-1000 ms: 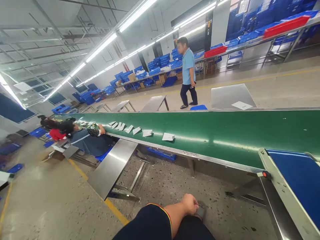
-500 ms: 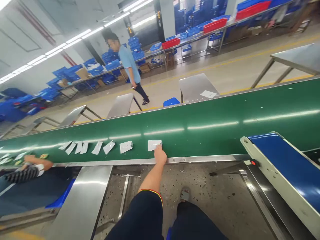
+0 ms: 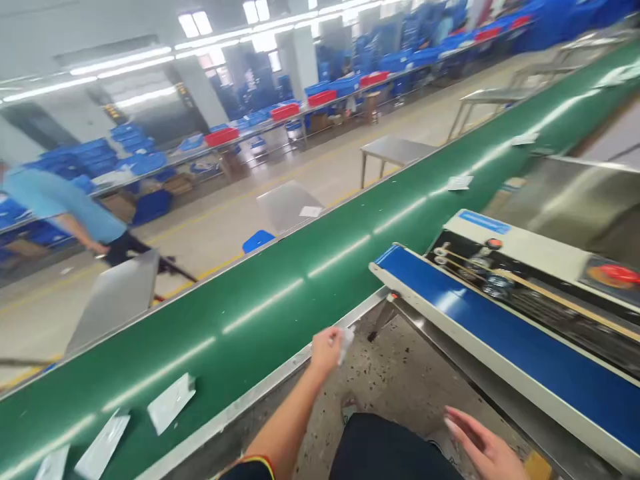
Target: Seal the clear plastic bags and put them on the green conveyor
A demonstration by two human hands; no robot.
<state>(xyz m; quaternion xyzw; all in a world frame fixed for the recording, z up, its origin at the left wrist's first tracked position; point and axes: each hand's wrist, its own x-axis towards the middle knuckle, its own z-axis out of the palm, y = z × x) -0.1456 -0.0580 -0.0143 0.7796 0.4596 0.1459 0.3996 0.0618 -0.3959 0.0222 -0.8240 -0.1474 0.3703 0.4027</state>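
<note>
The left hand [image 3: 326,349] has its grip closed on a thin white packet [image 3: 346,344], off the green conveyor belt [image 3: 270,313]; three flat white packets [image 3: 171,404] lie near left. The right hand [image 3: 487,445], half open, looks empty.

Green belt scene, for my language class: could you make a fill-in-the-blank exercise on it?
The wide belt is colored ____.
The narrow belt is colored ____.
A small white packet is held in the person's ____ hand.
Counting only the person's own, the right hand holds ____.

Missing words: green; blue; left; nothing.
</note>
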